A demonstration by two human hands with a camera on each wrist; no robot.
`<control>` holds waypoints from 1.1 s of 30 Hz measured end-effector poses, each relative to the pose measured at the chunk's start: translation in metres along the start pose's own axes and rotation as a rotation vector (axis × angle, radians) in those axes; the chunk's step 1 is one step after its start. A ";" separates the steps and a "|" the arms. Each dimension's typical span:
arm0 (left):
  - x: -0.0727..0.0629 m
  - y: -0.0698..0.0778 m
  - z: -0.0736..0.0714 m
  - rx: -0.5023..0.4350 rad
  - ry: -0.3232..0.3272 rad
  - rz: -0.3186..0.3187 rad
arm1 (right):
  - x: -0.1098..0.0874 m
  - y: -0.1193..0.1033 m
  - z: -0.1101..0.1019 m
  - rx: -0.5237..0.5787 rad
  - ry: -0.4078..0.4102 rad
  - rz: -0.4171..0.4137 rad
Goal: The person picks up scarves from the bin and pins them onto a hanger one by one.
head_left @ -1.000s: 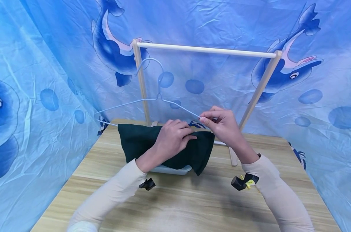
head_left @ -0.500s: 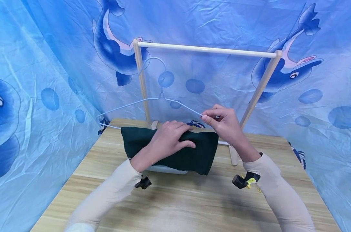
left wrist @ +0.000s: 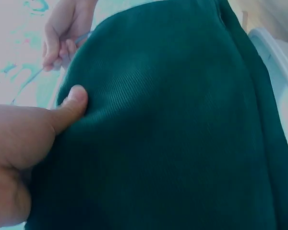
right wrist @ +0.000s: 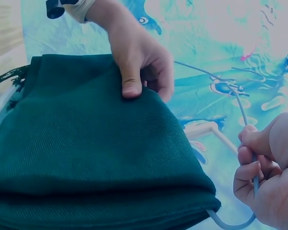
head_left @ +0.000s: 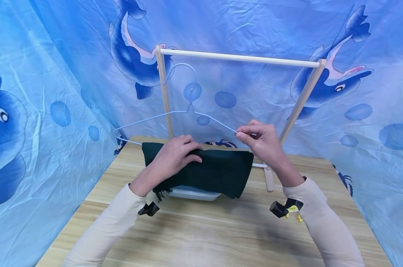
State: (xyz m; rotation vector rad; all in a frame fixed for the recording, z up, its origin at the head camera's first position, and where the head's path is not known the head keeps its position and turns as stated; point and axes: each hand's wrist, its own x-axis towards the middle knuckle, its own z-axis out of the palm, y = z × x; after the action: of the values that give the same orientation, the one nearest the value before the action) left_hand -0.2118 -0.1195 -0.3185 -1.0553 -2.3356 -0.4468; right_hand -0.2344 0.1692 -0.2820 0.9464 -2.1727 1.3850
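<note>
A dark green scarf [head_left: 218, 170] with a fringe hangs folded over the lower bar of a pale blue wire hanger [head_left: 148, 119]. Toward the left of its top edge, my left hand [head_left: 175, 155] grips the cloth, thumb in front and fingers over the back. The left wrist view shows that thumb [left wrist: 77, 96] pressed on the fabric. My right hand [head_left: 263, 142] pinches the hanger's right shoulder; in the right wrist view its fingers [right wrist: 249, 172] curl round the wire near the bend. The hanger's hook points up, and the scarf covers most of the bar.
Behind the hanger stands a wooden rack with a white top rail [head_left: 238, 57]. A pale plastic container [head_left: 195, 194] sits on the wood-grain table [head_left: 201, 230], partly under the scarf. A blue dolphin-print curtain [head_left: 255, 22] closes off the back and sides.
My left hand has slid left along the scarf's top edge. The scarf now hangs flatter, with fringe showing at its lower left. Hanger and right hand have shifted slightly right.
</note>
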 end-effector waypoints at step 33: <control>-0.011 -0.025 -0.025 0.118 0.009 0.129 | -0.001 -0.004 -0.022 -0.011 0.058 0.003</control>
State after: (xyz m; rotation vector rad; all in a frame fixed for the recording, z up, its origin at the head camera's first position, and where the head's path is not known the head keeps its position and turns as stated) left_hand -0.2165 -0.1545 -0.3073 -1.1358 -2.2403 -0.2618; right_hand -0.2313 0.1883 -0.2703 0.8880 -2.1375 1.3830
